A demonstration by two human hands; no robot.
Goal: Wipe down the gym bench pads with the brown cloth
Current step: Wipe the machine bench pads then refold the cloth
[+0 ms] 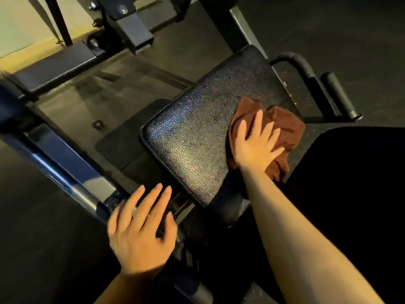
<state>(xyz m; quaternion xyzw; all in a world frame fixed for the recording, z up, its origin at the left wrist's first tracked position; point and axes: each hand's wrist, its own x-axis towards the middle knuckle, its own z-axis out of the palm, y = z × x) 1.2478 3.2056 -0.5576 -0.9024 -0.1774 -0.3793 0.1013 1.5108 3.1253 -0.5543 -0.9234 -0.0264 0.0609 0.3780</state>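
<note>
A black textured bench pad (197, 132) lies slanted across the middle of the view, glossy on its left half. The brown cloth (282, 126) is bunched on the pad's right edge. My right hand (254, 143) lies flat on the cloth with straight, spread fingers, pressing it onto the pad. My left hand (140, 231) hovers with straight fingers over the metal frame bar (72, 172) at the pad's near left corner; whether it touches the bar is unclear.
A curved black handle with a foam grip (337, 95) sticks out behind the pad at right. Dark steel frame beams and a bolted bracket (129, 29) cross the upper left. Dark rubber floor surrounds the bench. My dark-clothed leg (350, 183) is at right.
</note>
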